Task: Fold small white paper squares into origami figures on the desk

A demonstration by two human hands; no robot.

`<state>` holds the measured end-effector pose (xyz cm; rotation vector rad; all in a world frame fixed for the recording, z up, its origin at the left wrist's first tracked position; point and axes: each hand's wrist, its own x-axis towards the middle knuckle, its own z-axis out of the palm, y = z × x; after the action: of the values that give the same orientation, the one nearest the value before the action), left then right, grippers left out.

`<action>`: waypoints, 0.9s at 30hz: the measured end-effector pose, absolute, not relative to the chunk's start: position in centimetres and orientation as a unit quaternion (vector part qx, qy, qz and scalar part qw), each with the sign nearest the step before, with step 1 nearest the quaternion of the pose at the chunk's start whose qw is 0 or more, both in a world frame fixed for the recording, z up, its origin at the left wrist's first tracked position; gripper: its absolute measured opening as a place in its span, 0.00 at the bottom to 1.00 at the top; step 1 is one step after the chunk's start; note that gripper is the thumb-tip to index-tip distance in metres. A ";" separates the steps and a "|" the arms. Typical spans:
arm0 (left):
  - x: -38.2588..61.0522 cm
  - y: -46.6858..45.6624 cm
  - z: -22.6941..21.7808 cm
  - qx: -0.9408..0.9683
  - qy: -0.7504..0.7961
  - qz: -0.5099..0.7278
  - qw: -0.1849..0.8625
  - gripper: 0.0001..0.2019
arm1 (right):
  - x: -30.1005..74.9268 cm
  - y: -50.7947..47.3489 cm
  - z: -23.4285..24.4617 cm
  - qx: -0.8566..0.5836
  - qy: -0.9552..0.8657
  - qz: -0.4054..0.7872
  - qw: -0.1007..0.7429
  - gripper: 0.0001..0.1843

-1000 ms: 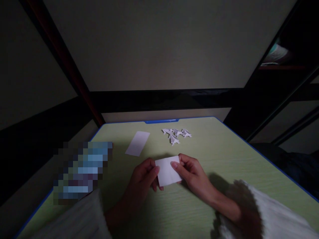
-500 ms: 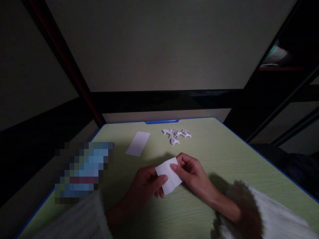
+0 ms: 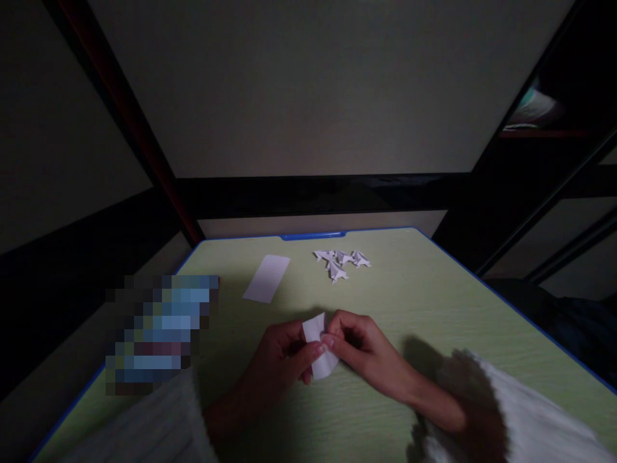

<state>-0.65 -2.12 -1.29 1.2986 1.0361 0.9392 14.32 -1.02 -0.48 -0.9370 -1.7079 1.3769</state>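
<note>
A small piece of white paper (image 3: 328,366) is held between both hands above the table. My left hand (image 3: 289,354) pinches its left side, thumb on top and fingers beneath. With thumb and curled fingers, my right hand (image 3: 359,341) grips the right side, where the paper bends. The two thumbs nearly meet at the middle of the paper. Behind the hands, several folded white paper figures (image 3: 337,270) lie in a cluster. To their left rests a flat white paper sheet (image 3: 267,278).
The light green table (image 3: 434,308) has a blue rim, with a blue handle-like strip (image 3: 313,236) at its far edge. A blurred-out, pixelated object (image 3: 164,334) lies at the left. Beyond the table stands a pale panel (image 3: 313,90).
My right hand has moved left and slightly down, toward the left hand. The paper, flat and wide before, now bends at its right side and looks narrower. My left hand has barely moved.
</note>
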 end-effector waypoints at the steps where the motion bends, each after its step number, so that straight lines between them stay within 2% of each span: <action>1: -0.6 -2.1 -1.2 0.553 0.441 0.407 0.578 0.08 | 14.3 -1.0 -0.5 -0.368 -0.659 0.539 0.375 0.14; 7: -0.6 -2.0 -0.9 0.539 0.426 0.425 0.589 0.08 | 14.5 -0.2 -0.6 -0.402 -0.605 0.520 0.449 0.12; 11: -0.5 -1.9 -1.1 0.539 0.424 0.422 0.593 0.10 | 14.5 0.0 -0.9 -0.404 -0.610 0.506 0.457 0.13; 15: -0.5 -1.9 -1.1 0.539 0.436 0.426 0.581 0.10 | 14.5 -0.5 -0.9 -0.382 -0.630 0.528 0.422 0.14; 20: -0.5 -2.1 -0.9 0.572 0.413 0.388 0.592 0.12 | 14.6 -1.2 -0.7 -0.265 -0.652 0.635 0.318 0.13; 27: -0.6 -2.2 -1.1 0.577 0.368 0.358 0.635 0.13 | 14.5 -1.5 -0.6 -0.248 -0.647 0.652 0.308 0.15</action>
<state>-0.65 -2.22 -1.11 1.3190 0.8402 0.8190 14.52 -1.53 -0.64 -0.6552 -1.7099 1.7253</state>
